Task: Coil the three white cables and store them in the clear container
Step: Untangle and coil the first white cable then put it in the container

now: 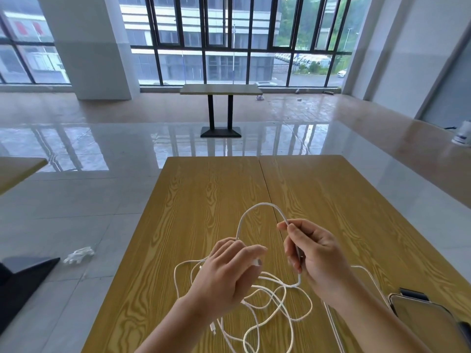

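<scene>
White cables (275, 305) lie tangled in loose loops on the wooden table (211, 200), under and in front of both hands. My left hand (229, 273) is closed around one end of a white cable, its plug showing at the fingertips. My right hand (313, 253) pinches the same cable farther along. Between the two hands the cable rises in an arch (257, 207) above the table. The clear container (428, 319) sits at the table's near right edge, partly cut off by the frame.
A dark object (414, 293) lies just behind the container. Another table (221, 89) stands farther off by the windows, and a table corner (17, 171) shows at left. Crumpled white litter (77, 254) and a dark table base (23, 278) lie on the tiled floor at left.
</scene>
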A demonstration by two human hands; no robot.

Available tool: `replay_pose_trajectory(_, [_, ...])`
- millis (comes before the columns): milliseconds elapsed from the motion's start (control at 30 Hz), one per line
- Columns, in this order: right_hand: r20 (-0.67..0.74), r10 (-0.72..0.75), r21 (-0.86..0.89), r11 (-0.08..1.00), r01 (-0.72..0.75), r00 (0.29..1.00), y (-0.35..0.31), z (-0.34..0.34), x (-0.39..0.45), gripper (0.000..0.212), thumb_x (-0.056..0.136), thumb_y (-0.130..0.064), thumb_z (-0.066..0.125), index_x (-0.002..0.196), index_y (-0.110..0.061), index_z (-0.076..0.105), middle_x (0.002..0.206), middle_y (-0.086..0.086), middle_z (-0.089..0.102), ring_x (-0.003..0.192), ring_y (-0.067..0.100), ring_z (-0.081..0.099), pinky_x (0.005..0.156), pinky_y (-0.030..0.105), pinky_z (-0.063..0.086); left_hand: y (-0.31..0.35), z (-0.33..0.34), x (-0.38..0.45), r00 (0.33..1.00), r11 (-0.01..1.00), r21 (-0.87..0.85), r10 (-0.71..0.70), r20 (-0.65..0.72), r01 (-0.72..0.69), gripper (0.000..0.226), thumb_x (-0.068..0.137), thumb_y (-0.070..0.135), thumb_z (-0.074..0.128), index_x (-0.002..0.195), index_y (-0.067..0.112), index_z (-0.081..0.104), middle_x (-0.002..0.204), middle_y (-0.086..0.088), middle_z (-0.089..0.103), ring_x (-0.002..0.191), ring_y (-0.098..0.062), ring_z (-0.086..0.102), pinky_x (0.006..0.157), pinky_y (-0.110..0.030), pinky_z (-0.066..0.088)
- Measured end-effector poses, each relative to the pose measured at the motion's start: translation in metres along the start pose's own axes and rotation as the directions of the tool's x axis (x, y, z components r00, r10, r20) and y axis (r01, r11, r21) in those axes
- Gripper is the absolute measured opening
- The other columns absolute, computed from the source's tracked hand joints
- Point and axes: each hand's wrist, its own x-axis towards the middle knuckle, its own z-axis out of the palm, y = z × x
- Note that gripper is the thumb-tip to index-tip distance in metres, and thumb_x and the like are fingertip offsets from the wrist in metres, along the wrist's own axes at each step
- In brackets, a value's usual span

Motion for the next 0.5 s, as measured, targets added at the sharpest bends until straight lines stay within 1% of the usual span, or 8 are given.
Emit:
replay_pose_trajectory(100, [0.004, 0.021, 0.034, 0.999, -0.021, 1.0, -0.001, 0.001, 0.0, 0.023, 0.101, -0.01, 0.05, 0.092, -0.008, 0.071, 0.059, 0.009, 0.057, 0.045, 0.018, 0.043, 0.04, 0.026, 0.036, 0.0, -0.007, 0.006, 0.997, 1.0, 0.009, -0.002, -0.081, 0.003, 0.018, 0.104, 0.028, 0.044, 0.099, 0.019, 0.06, 0.082, 0.008, 0.06, 0.078, -0.008, 0.056, 0.091, -0.04, 0.048])
replay_pose_trajectory(133, [0.013, 0.028, 0.047, 0.998, -0.029, 1.0, -0.001, 0.002, 0.0, 0.024, 0.101, -0.009, 0.05, 0.091, -0.009, 0.072, 0.059, 0.009, 0.057, 0.045, 0.018, 0.043, 0.04, 0.026, 0.035, 0.002, -0.009, 0.01, 0.992, 0.999, -0.039, -0.042, -0.121, 0.038, 0.022, 0.104, 0.029, 0.044, 0.092, 0.018, 0.058, 0.084, 0.007, 0.061, 0.082, -0.009, 0.058, 0.089, -0.042, 0.048])
replay_pose_trajectory(200, [0.047, 0.034, 0.087, 0.995, -0.038, 0.998, -0.002, 0.006, -0.001, 0.03, 0.1, -0.005, 0.049, 0.086, -0.011, 0.075, 0.058, 0.01, 0.057, 0.043, 0.018, 0.043, 0.038, 0.024, 0.034, 0.009, -0.015, 0.022, 0.96, 0.95, -0.259, -0.223, -0.169, 0.175, 0.031, 0.102, 0.029, 0.043, 0.081, 0.011, 0.055, 0.091, 0.002, 0.066, 0.097, -0.015, 0.064, 0.089, -0.037, 0.051])
replay_pose_trajectory(300, [0.111, 0.019, 0.083, 0.996, -0.028, 0.994, -0.005, 0.014, -0.003, 0.034, 0.099, -0.002, 0.048, 0.086, -0.014, 0.076, 0.056, 0.011, 0.056, 0.041, 0.018, 0.041, 0.036, 0.024, 0.031, 0.013, -0.023, 0.04, 0.824, 0.694, -0.594, -0.559, -0.089, 0.407, 0.041, 0.094, 0.035, 0.043, 0.068, 0.005, 0.055, 0.108, 0.003, 0.07, 0.116, -0.016, 0.061, 0.091, -0.022, 0.049])
replay_pose_trajectory(333, [0.124, 0.007, 0.046, 0.999, -0.013, 0.992, -0.005, 0.017, -0.004, 0.032, 0.1, -0.001, 0.048, 0.089, -0.013, 0.075, 0.056, 0.011, 0.056, 0.041, 0.017, 0.041, 0.036, 0.024, 0.031, 0.012, -0.025, 0.044, 0.769, 0.578, -0.683, -0.639, -0.038, 0.447, 0.043, 0.093, 0.041, 0.044, 0.065, 0.011, 0.057, 0.115, 0.004, 0.071, 0.119, -0.015, 0.06, 0.094, -0.025, 0.049])
replay_pose_trajectory(400, [0.15, -0.008, -0.038, 0.999, 0.014, 0.989, -0.005, 0.025, -0.006, 0.027, 0.101, -0.002, 0.048, 0.095, -0.011, 0.072, 0.057, 0.01, 0.056, 0.041, 0.016, 0.04, 0.037, 0.023, 0.031, 0.008, -0.025, 0.051, 0.668, 0.321, -0.823, -0.738, 0.092, 0.469, 0.048, 0.095, 0.051, 0.047, 0.061, 0.02, 0.06, 0.123, 0.001, 0.07, 0.122, -0.017, 0.061, 0.099, -0.042, 0.049])
replay_pose_trajectory(467, [0.179, -0.006, -0.08, 0.997, 0.021, 0.984, -0.004, 0.032, -0.006, 0.024, 0.101, -0.002, 0.048, 0.099, -0.009, 0.071, 0.057, 0.008, 0.054, 0.041, 0.013, 0.039, 0.038, 0.021, 0.03, 0.006, -0.024, 0.055, 0.598, 0.131, -0.885, -0.78, 0.187, 0.447, 0.052, 0.094, 0.055, 0.045, 0.058, 0.021, 0.06, 0.125, -0.004, 0.07, 0.12, -0.022, 0.064, 0.097, -0.052, 0.05])
replay_pose_trajectory(500, [0.199, -0.004, -0.1, 0.995, 0.024, 0.98, -0.004, 0.036, -0.006, 0.023, 0.101, -0.003, 0.048, 0.1, -0.008, 0.07, 0.056, 0.007, 0.053, 0.041, 0.012, 0.038, 0.038, 0.02, 0.03, 0.006, -0.023, 0.057, 0.568, 0.053, -0.9, -0.792, 0.226, 0.433, 0.047, 0.09, 0.053, 0.045, 0.059, 0.019, 0.059, 0.125, -0.006, 0.07, 0.119, -0.024, 0.064, 0.094, -0.052, 0.052])
